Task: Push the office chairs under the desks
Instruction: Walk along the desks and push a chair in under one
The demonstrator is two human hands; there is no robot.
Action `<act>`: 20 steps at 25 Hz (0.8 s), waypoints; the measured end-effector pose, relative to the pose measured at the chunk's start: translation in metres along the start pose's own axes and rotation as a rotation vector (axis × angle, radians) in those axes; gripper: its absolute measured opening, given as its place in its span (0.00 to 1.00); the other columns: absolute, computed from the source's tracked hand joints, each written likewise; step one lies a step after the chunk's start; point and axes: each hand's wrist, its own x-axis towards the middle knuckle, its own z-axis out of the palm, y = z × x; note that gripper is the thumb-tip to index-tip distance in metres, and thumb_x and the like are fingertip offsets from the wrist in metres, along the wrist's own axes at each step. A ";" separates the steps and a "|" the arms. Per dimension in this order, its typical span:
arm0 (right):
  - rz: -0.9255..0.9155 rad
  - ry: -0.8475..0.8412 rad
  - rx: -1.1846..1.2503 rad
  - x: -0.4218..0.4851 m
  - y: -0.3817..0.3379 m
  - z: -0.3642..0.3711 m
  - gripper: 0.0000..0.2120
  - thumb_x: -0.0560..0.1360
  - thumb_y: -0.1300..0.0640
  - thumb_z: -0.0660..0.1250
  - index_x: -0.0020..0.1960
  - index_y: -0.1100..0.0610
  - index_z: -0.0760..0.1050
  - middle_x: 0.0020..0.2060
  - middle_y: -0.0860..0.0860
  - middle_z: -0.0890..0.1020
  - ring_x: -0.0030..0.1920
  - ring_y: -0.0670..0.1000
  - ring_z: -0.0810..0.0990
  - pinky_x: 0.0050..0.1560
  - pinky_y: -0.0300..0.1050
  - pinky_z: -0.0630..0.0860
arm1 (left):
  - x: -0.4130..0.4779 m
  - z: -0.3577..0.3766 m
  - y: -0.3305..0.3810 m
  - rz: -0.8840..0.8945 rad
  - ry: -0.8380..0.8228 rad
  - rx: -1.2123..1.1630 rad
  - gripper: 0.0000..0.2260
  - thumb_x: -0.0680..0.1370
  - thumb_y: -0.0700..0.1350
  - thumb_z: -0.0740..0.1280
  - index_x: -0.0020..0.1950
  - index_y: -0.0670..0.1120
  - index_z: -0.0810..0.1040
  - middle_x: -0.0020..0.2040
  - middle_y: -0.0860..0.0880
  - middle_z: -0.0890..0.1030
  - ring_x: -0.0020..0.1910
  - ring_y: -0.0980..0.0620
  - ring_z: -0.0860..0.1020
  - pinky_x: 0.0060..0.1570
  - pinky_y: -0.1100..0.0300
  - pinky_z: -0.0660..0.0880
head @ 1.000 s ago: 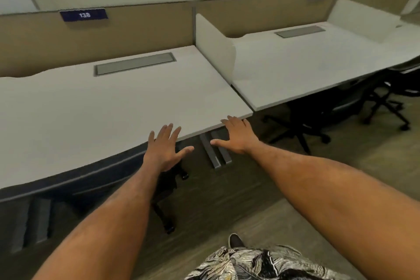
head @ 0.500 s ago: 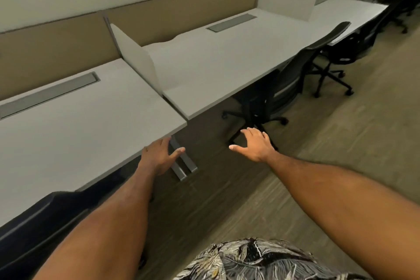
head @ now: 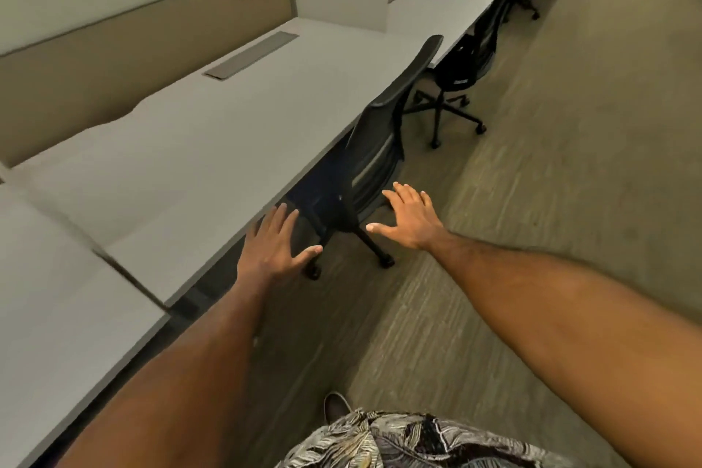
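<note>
Hovering palm-down, the bare left hand (head: pixel 273 251) and bare right hand (head: pixel 412 218) are holding nothing, fingers spread straight. Black mesh-backed office chair (head: pixel 380 141) is sitting just ahead, seat partly under the long white worktop (head: pixel 190 148). Second black swivel chair (head: pixel 467 53) is standing farther along on grey-brown carpet floor (head: pixel 532 201). Tan partition wall (head: pixel 114 46) is running behind.

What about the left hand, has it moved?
Yes. The left hand has moved right, from the edge of the first desk to the next desk, by its chair.
</note>
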 end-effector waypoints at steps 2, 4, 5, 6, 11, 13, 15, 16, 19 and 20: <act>0.035 0.052 -0.003 0.029 0.019 -0.023 0.46 0.74 0.26 0.59 0.82 0.53 0.54 0.82 0.55 0.52 0.81 0.55 0.48 0.79 0.61 0.44 | 0.062 -0.015 0.019 0.070 0.081 -0.013 0.46 0.73 0.78 0.44 0.84 0.50 0.52 0.84 0.45 0.51 0.83 0.44 0.48 0.80 0.41 0.45; 0.066 0.107 -0.024 0.056 0.033 -0.052 0.46 0.74 0.26 0.59 0.82 0.53 0.53 0.82 0.55 0.52 0.81 0.56 0.48 0.79 0.61 0.44 | 0.121 -0.032 0.038 0.142 0.139 -0.021 0.46 0.74 0.77 0.44 0.83 0.50 0.53 0.84 0.45 0.52 0.83 0.44 0.48 0.80 0.40 0.46; 0.084 0.133 -0.036 0.070 0.040 -0.070 0.46 0.74 0.26 0.58 0.82 0.53 0.53 0.82 0.56 0.52 0.81 0.56 0.48 0.79 0.61 0.44 | 0.150 -0.043 0.049 0.190 0.159 -0.021 0.45 0.74 0.77 0.44 0.83 0.49 0.54 0.84 0.44 0.53 0.83 0.44 0.49 0.80 0.40 0.47; 0.096 0.151 -0.048 0.082 0.046 -0.088 0.46 0.75 0.26 0.58 0.82 0.53 0.53 0.82 0.56 0.52 0.81 0.56 0.48 0.79 0.61 0.44 | 0.176 -0.054 0.058 0.237 0.178 -0.024 0.45 0.75 0.77 0.45 0.83 0.49 0.54 0.84 0.44 0.53 0.83 0.44 0.49 0.80 0.40 0.48; 0.176 0.309 -0.036 0.142 0.073 -0.159 0.42 0.77 0.29 0.59 0.82 0.53 0.55 0.82 0.55 0.53 0.81 0.56 0.49 0.79 0.60 0.43 | 0.278 -0.098 0.102 0.301 0.283 -0.071 0.41 0.79 0.73 0.51 0.83 0.46 0.55 0.83 0.42 0.55 0.82 0.42 0.52 0.79 0.38 0.51; 0.211 0.327 -0.025 0.163 0.082 -0.164 0.41 0.78 0.30 0.58 0.81 0.53 0.55 0.82 0.55 0.53 0.81 0.56 0.49 0.79 0.60 0.44 | 0.300 -0.103 0.114 0.286 0.280 -0.074 0.41 0.79 0.72 0.51 0.83 0.46 0.54 0.83 0.41 0.54 0.82 0.41 0.51 0.78 0.38 0.51; 0.225 0.297 -0.010 0.185 0.091 -0.160 0.40 0.78 0.31 0.58 0.81 0.53 0.55 0.82 0.55 0.53 0.81 0.56 0.49 0.79 0.60 0.44 | 0.322 -0.101 0.124 0.285 0.256 -0.063 0.41 0.79 0.72 0.51 0.83 0.46 0.52 0.84 0.41 0.52 0.82 0.42 0.49 0.79 0.38 0.49; 0.221 0.283 -0.009 0.198 0.096 -0.158 0.39 0.79 0.32 0.57 0.81 0.53 0.54 0.82 0.55 0.53 0.81 0.56 0.49 0.79 0.59 0.44 | 0.333 -0.100 0.128 0.277 0.244 -0.054 0.41 0.79 0.72 0.50 0.83 0.46 0.51 0.84 0.41 0.51 0.82 0.42 0.48 0.79 0.38 0.48; 0.165 0.241 -0.019 0.242 0.119 -0.156 0.35 0.81 0.35 0.55 0.81 0.53 0.55 0.82 0.55 0.53 0.81 0.55 0.49 0.79 0.59 0.43 | 0.366 -0.090 0.144 0.229 0.256 -0.057 0.41 0.79 0.72 0.51 0.83 0.46 0.51 0.84 0.41 0.51 0.82 0.41 0.49 0.78 0.37 0.48; 0.140 0.240 -0.019 0.261 0.130 -0.159 0.34 0.82 0.36 0.55 0.81 0.53 0.55 0.82 0.55 0.53 0.81 0.55 0.49 0.79 0.58 0.44 | 0.380 -0.087 0.153 0.210 0.260 -0.068 0.41 0.79 0.72 0.51 0.83 0.46 0.51 0.84 0.41 0.52 0.82 0.41 0.49 0.78 0.37 0.49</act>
